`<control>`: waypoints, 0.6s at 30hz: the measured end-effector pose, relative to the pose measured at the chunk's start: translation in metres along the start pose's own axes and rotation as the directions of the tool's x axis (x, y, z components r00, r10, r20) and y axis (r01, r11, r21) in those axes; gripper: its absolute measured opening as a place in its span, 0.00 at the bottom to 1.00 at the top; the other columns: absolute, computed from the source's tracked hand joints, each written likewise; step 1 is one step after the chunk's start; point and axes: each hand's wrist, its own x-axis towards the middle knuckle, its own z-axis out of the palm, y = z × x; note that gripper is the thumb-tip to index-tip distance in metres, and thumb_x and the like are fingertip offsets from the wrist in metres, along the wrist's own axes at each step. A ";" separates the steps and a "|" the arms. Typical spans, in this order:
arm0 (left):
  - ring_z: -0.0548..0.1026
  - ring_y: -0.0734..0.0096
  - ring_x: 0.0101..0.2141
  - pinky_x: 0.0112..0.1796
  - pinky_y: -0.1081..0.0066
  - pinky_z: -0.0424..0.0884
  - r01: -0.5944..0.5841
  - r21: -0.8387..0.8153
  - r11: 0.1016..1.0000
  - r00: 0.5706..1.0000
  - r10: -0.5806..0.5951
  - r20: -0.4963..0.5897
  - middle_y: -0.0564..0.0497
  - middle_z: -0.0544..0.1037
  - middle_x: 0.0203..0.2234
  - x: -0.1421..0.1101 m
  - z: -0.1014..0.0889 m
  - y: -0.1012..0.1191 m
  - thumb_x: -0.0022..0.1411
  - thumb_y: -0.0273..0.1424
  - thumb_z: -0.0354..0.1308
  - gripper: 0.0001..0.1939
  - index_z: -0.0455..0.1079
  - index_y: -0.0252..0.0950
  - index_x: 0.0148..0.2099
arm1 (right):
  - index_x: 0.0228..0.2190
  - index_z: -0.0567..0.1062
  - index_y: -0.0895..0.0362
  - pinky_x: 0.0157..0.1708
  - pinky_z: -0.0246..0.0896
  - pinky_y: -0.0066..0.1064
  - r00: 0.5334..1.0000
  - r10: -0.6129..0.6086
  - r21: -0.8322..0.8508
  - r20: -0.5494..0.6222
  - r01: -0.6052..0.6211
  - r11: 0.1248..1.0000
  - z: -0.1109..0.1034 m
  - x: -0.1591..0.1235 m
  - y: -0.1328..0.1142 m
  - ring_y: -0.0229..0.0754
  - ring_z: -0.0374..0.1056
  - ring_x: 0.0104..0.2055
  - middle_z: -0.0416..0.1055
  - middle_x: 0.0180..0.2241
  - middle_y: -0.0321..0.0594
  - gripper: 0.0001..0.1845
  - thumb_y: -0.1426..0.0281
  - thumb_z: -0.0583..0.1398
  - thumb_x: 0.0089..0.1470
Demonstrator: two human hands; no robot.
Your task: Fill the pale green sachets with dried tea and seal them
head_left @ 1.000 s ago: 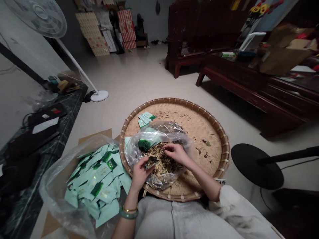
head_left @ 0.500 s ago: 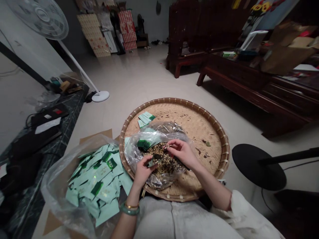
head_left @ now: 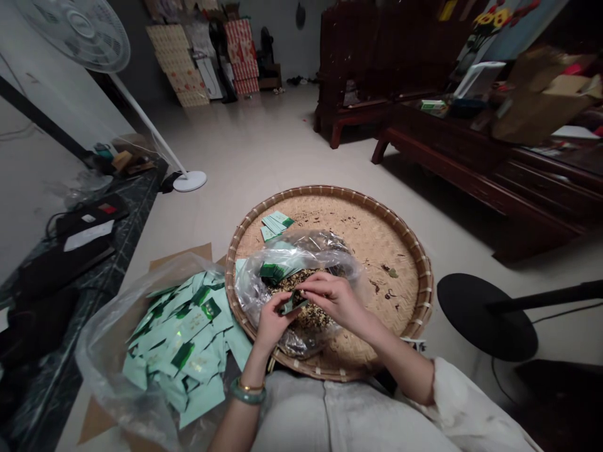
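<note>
Head view: the left hand (head_left: 271,323) pinches a small green packet (head_left: 288,306); the right hand (head_left: 340,304) has its fingertips at the packet's mouth, their hold unclear. Below, dried bits (head_left: 316,318) fill a clear bag (head_left: 249,281) on a round woven tray (head_left: 406,292).

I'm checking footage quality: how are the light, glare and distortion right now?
Head view: dim light, deep shadow under the wooden table; glare on the clear bag in the tray; wide-angle stretch seems to lean the white fan near the edge.
</note>
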 end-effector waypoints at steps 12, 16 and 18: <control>0.76 0.63 0.38 0.43 0.65 0.71 0.037 -0.029 0.999 0.998 -0.039 -0.058 0.46 0.79 0.35 -0.003 -0.005 -0.005 0.40 0.27 0.67 0.16 0.75 0.33 0.36 | 0.39 0.77 0.55 0.37 0.66 0.33 0.983 0.084 -0.047 -0.163 -0.093 0.995 -0.007 -0.005 0.014 0.41 0.69 0.37 0.73 0.36 0.42 0.11 0.71 0.56 0.56; 0.76 0.63 0.39 0.44 0.65 0.70 -0.005 -0.029 1.000 1.000 0.005 -0.008 0.46 0.80 0.36 -0.004 -0.005 0.000 0.43 0.25 0.65 0.15 0.75 0.34 0.37 | 0.41 0.75 0.54 0.50 0.59 0.41 0.997 -0.074 -0.182 -0.038 0.066 0.981 -0.015 -0.010 0.006 0.45 0.63 0.49 0.68 0.45 0.45 0.12 0.72 0.57 0.55; 0.76 0.63 0.39 0.45 0.65 0.70 -0.010 -0.033 0.999 1.000 0.010 0.005 0.46 0.80 0.36 -0.004 -0.003 0.004 0.43 0.25 0.64 0.14 0.76 0.34 0.37 | 0.39 0.76 0.55 0.50 0.58 0.42 0.982 -0.166 -0.234 0.094 0.184 0.955 -0.017 -0.012 -0.006 0.47 0.60 0.51 0.67 0.45 0.46 0.10 0.68 0.59 0.54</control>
